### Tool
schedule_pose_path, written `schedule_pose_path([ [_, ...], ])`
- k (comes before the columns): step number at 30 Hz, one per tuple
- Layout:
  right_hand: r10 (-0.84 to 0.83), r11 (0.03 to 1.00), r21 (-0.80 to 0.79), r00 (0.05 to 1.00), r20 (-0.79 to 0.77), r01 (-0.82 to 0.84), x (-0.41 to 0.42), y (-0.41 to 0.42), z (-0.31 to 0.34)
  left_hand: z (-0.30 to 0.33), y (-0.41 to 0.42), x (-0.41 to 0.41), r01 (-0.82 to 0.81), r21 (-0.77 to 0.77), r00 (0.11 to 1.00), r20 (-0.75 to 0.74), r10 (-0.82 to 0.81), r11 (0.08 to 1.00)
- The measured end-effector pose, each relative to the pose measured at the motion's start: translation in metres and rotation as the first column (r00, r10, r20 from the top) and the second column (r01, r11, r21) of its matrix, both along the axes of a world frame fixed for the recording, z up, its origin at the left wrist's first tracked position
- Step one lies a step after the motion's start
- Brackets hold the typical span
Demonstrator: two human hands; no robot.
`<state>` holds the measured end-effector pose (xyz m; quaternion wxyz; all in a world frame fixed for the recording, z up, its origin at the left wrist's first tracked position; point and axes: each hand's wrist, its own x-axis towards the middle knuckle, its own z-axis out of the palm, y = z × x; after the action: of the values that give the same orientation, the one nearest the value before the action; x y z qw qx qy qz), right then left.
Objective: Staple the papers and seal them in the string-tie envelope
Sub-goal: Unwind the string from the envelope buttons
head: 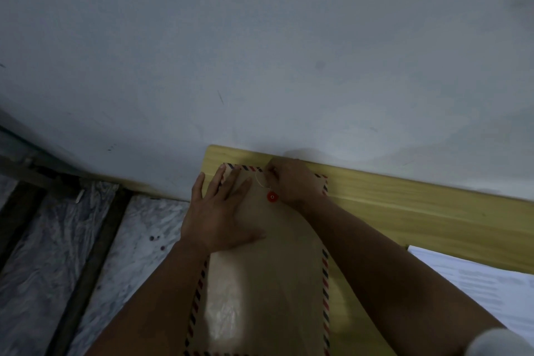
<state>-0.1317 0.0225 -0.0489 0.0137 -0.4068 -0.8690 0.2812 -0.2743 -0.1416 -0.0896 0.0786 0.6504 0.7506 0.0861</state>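
Head view: the envelope (pixel 268 283) lies on the table (pixel 404 211) against the wall (pixel 260 52), left hand (pixel 219 211) pressing it flat with straight fingers, right hand (pixel 291 182) pinching the string (pixel 261 182) above the red button (pixel 272 197), papers (pixel 476 283) to the right.

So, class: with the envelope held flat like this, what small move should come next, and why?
Probably wind the string around the red button: the right hand pinches the string just above it, and the left hand presses the envelope flat.
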Motion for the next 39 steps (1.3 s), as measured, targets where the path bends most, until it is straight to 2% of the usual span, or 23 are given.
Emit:
schedule_pose_path([
  [3,0.042,0.995,-0.079,0.991,-0.125,-0.053,0.003,-0.013,0.002,0.001,0.000,0.000,0.002,-0.005,1.000,-0.003,-0.002,1.000],
  [6,0.001,0.983,-0.181,0.991,-0.131,-0.025,0.007,-0.023,0.004,0.002,0.000,0.001,-0.009,-0.014,1.000,-0.017,0.008,1.000],
  [13,-0.004,0.922,-0.386,1.000,-0.005,0.002,0.039,-0.053,0.006,0.000,0.000,0.001,-0.002,0.025,0.999,-0.035,0.003,1.000],
  [19,-0.124,0.926,-0.335,0.979,0.163,0.173,0.053,-0.057,0.016,-0.001,0.000,0.002,-0.003,0.047,1.000,-0.023,0.004,0.999],
  [21,-0.066,0.939,-0.313,0.967,0.247,0.144,0.054,-0.057,0.019,0.000,0.001,0.002,-0.005,0.016,1.000,-0.029,0.005,1.000],
  [23,0.107,0.940,-0.340,0.905,0.411,0.043,0.057,-0.056,0.023,0.000,0.001,0.001,-0.013,-0.014,0.999,-0.037,0.012,1.000],
  [26,0.336,0.914,-0.402,0.664,0.668,-0.058,0.065,-0.052,0.035,0.002,0.000,0.002,-0.016,-0.020,0.999,-0.036,0.016,1.000],
  [27,0.348,0.919,-0.390,0.604,0.717,-0.067,0.069,-0.047,0.038,0.002,0.000,0.002,-0.016,-0.018,0.999,-0.033,0.015,1.000],
  [29,0.282,0.953,-0.297,0.563,0.776,-0.069,0.076,-0.034,0.045,0.003,0.000,0.003,-0.016,-0.011,0.999,-0.028,0.016,1.000],
  [32,0.042,0.997,-0.069,0.647,0.762,0.016,0.087,-0.008,0.059,0.004,0.000,0.002,-0.015,-0.019,1.000,-0.025,0.015,1.000],
  [35,-0.179,0.974,0.223,0.742,0.646,0.042,0.089,0.014,0.076,0.004,-0.001,0.002,-0.014,-0.018,1.000,-0.022,0.013,1.000],
  [37,-0.242,0.937,0.348,0.793,0.558,0.041,0.082,0.019,0.078,0.002,-0.001,0.002,-0.008,-0.010,1.000,-0.016,0.008,1.000],
  [39,-0.233,0.912,0.411,0.816,0.530,-0.007,0.075,0.014,0.073,0.002,-0.001,0.001,-0.006,-0.015,1.000,-0.015,0.006,1.000],
])
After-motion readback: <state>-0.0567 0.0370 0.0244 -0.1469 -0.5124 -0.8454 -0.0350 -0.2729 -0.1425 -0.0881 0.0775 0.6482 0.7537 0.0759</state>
